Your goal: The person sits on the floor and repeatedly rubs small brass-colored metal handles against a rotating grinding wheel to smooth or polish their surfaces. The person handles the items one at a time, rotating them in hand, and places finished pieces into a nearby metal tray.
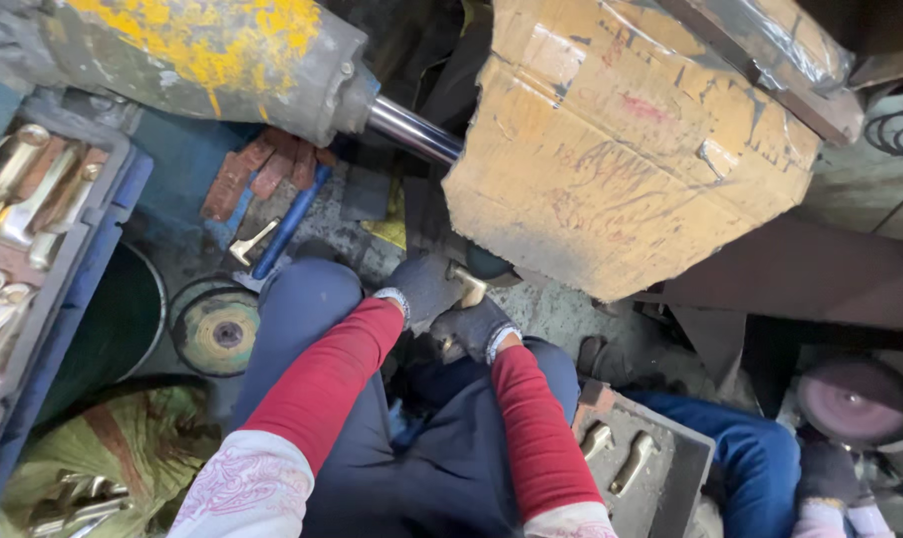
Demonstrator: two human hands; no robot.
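Because the brass piece (466, 282) meets a wheel hidden under the cardboard at frame centre, both gloved hands, left hand (423, 289) and right hand (474, 327), clamp it steady.

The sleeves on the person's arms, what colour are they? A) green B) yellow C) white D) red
D. Both sleeves are red, running down to the dark gloves on the left hand and right hand, which hold a small brass piece between them.
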